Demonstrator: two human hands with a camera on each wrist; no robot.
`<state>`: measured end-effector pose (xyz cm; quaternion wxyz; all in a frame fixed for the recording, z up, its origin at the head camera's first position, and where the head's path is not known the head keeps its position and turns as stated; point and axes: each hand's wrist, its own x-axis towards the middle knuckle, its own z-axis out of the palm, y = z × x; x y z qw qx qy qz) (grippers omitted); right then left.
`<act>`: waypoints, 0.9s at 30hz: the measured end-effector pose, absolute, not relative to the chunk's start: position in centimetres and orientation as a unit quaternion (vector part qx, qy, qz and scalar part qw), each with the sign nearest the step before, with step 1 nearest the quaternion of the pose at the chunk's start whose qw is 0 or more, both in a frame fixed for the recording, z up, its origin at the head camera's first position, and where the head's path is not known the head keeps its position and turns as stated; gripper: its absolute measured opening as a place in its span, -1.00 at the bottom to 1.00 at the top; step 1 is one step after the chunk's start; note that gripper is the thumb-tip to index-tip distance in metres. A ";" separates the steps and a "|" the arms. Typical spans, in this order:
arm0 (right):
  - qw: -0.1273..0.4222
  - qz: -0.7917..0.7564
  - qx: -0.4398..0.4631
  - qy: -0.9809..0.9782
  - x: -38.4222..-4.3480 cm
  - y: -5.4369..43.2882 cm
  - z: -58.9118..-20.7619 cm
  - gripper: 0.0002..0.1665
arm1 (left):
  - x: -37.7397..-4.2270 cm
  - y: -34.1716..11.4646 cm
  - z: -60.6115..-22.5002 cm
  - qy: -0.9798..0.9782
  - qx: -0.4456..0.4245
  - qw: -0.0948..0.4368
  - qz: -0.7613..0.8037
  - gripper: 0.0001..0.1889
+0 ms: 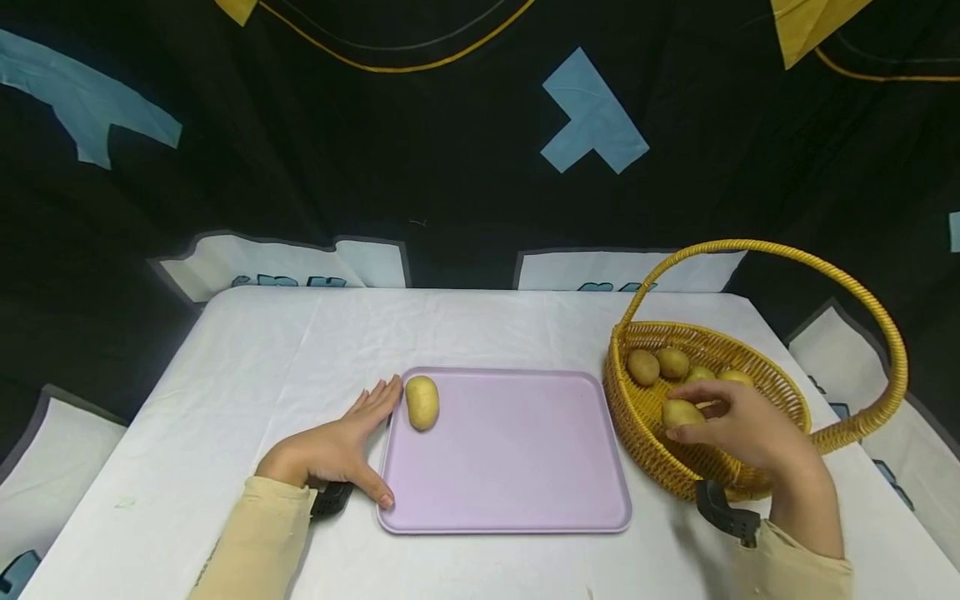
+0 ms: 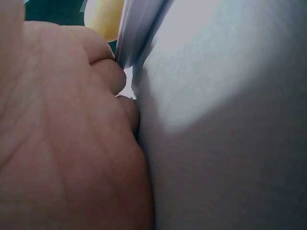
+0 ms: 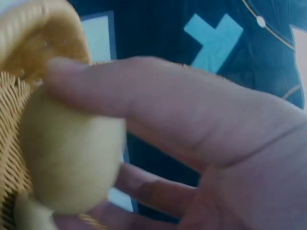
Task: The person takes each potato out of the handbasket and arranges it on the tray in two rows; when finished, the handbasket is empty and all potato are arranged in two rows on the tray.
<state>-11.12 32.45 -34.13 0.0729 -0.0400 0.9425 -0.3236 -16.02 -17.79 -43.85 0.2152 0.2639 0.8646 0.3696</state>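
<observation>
In the head view my right hand (image 1: 750,421) grips a potato (image 1: 681,414) over the wicker basket (image 1: 651,462). The right wrist view shows that potato (image 3: 72,148) close up, between thumb and fingers. Several more potatoes (image 1: 672,362) lie along the far side of the basket. A lilac tray (image 1: 510,454) lies flat on the table, with one potato (image 1: 422,402) near its far left corner. My left hand (image 1: 341,442) rests at the tray's left edge, fingers straight and thumb spread. In the left wrist view, the fingers (image 2: 108,74) touch the tray's rim (image 2: 125,38).
The basket's tall arched handle (image 1: 813,258) rises above it and leans right. A white cloth (image 1: 465,325) covers the table (image 1: 187,417). Behind it hangs a dark curtain (image 1: 450,167) with blue and yellow shapes.
</observation>
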 end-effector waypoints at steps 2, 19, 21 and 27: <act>0.056 -0.332 -0.033 0.941 -11.3 31.5 -34.0 -0.39 | -16.1 -17.8 -43.8 0.865 0.265 0.214 0.368 0.62; -0.022 -0.368 -0.059 0.928 -12.6 24.6 -34.7 -0.47 | -15.9 -17.6 -43.9 0.865 0.266 0.218 0.365 0.62; -0.020 -0.370 -0.072 0.926 -12.9 23.5 -35.3 -0.47 | -15.9 -17.6 -43.8 0.866 0.265 0.219 0.363 0.63; -0.002 -0.395 -0.097 0.914 -13.7 20.1 -37.1 -0.51 | -16.0 -17.7 -43.7 0.869 0.261 0.219 0.359 0.63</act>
